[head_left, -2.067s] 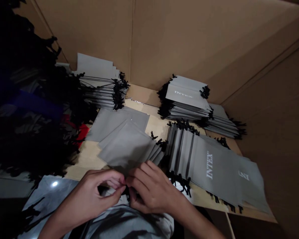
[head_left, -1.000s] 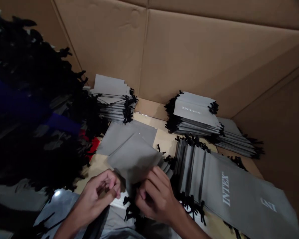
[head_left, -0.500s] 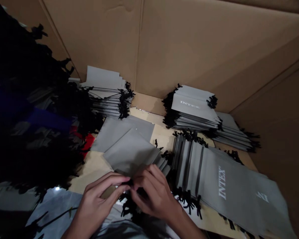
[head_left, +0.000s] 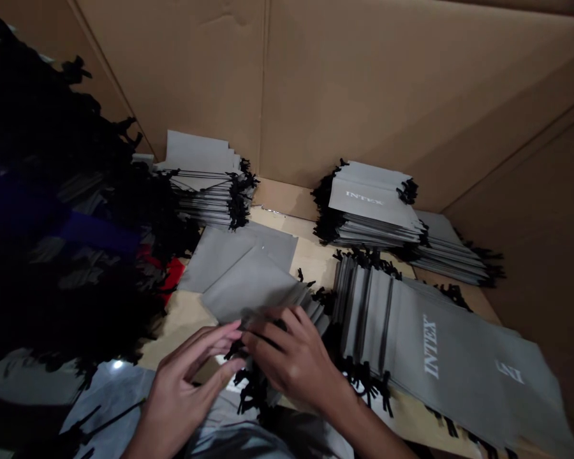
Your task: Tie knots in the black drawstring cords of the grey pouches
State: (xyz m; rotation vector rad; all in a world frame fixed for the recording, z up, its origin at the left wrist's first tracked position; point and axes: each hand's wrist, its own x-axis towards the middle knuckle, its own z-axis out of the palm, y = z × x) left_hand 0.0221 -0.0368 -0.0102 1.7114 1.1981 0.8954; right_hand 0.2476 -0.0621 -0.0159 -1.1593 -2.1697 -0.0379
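Note:
Low in the middle, my left hand has its thumb and fingers apart, close beside my right hand's fingertips. My right hand is curled closed around a black drawstring cord, partly hidden by the fingers and slightly blurred. Black knotted cord ends hang below the two hands. Just beyond them lies a plain grey drawstring bag, overlapping another grey bag on the table. A fanned row of grey bags touches the area behind my right hand.
Grey bags printed INTEX lie fanned at right. Further stacks of bags stand at the back right, and one stack at back left. A tall dark heap of corded bags fills the left. Cardboard walls enclose the table.
My left thumb and fingers have parted from their pinch at the cord. My right hand has turned and shifted slightly left and up. The stacks stay in place.

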